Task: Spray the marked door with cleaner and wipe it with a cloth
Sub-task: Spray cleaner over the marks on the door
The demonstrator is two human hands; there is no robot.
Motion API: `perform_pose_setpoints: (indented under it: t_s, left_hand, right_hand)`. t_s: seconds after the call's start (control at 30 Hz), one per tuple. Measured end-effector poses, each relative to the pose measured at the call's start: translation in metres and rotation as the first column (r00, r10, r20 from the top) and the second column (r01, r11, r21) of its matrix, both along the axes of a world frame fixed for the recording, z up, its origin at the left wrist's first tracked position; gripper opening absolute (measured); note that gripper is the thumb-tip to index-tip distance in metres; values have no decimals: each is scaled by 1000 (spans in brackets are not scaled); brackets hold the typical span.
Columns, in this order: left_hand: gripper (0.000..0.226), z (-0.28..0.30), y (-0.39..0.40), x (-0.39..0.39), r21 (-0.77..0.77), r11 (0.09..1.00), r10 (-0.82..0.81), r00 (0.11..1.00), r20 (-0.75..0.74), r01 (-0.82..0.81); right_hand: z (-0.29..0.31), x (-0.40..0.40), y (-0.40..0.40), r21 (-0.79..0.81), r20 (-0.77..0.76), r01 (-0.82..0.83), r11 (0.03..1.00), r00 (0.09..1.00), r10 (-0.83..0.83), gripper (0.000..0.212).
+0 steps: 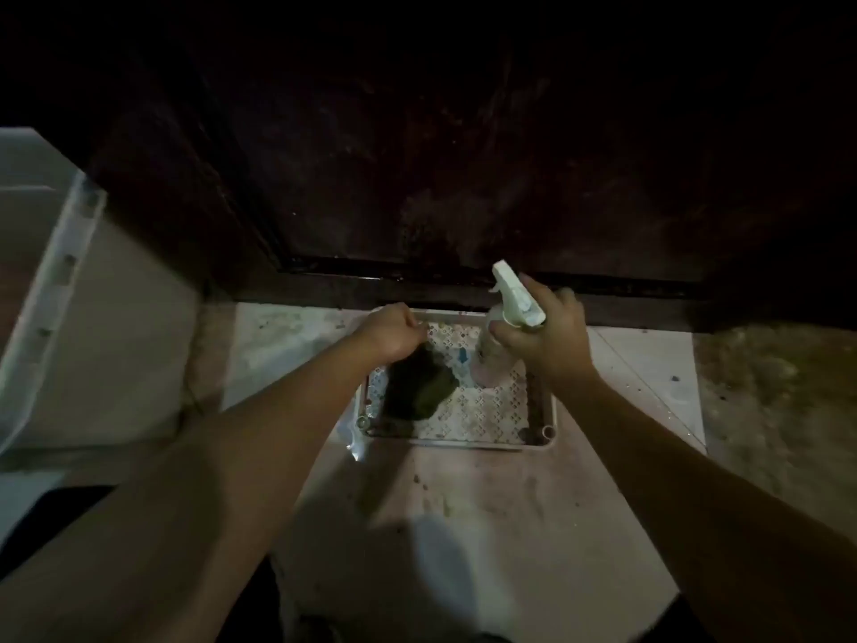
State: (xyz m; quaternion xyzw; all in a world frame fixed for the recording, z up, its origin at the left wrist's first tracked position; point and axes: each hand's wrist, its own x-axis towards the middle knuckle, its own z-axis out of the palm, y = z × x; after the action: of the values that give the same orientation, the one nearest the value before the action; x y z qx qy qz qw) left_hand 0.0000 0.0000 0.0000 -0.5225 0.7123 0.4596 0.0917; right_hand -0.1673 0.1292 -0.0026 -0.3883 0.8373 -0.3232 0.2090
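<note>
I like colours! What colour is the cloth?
Dark green cloth, seen in the head view.

Both arms outstretched, left hand (392,334) and right hand (545,338) gripping.

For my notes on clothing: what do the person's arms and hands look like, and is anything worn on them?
Both forearms are bare, with no sleeve in view. The left hand and the right hand wear no gloves. I see no watch or ring, though the light is dim.
</note>
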Motion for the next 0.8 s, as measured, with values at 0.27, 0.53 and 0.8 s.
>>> perform_pose_setpoints:
  t_s: [0.27,0.53,0.8]
  left_hand:
    - [18,-40,-1,-10,-60,984,-156,978,137,165]
    - [5,-6,-16,-10,-203,977,-69,997,15,71]
    - [9,42,-32,-4,-332,934,84,984,-158,-133]
  right_hand:
    - [1,8,-23,-165,123,-97,982,985,118,45]
    - [16,35,-32,-141,207,-48,989,975,77,17]
    - [67,51,-41,-314,211,3,949,975,67,24]
